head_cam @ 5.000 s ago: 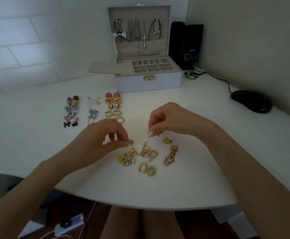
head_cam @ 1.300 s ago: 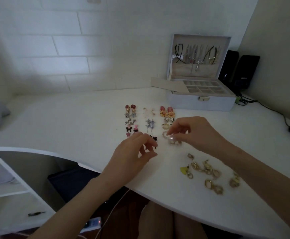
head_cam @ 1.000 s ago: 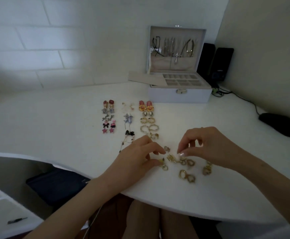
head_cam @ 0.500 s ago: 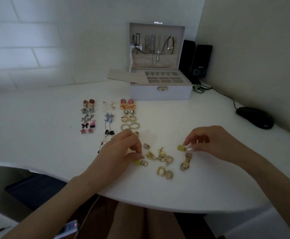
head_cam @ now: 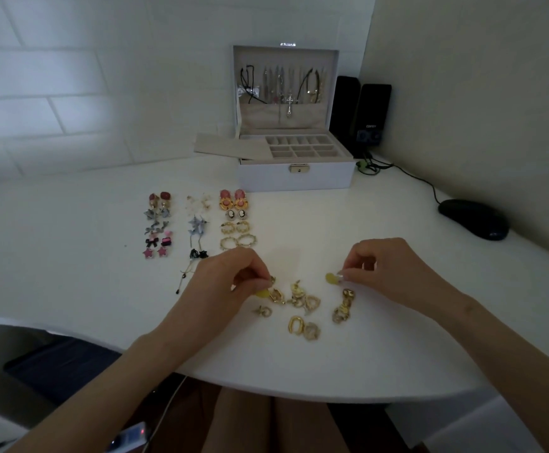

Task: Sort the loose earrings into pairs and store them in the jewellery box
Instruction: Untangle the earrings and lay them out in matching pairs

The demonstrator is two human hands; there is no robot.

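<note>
Two yellow earrings (head_cam: 331,278), one pinched per grip (head_cam: 392,273).

A smooth white table (head_cam: 70,256) with a round edge is near. A white brick wall (head_cam: 54,93) is far left, a plain beige wall (head_cam: 479,93) right. Two black box speakers (head_cam: 374,106) stand in the far corner.

Smooth, matt white table (head_cam: 70,256). At six o'clock, earrings (head_cam: 299,302) of shiny gold metal. At twelve, box (head_cam: 296,179): matt white outside, beige cloth-like lining (head_cam: 306,117), bright metal clasp (head_cam: 299,168). At three, mouse (head_cam: 474,219): slightly glossy black plastic.
</note>
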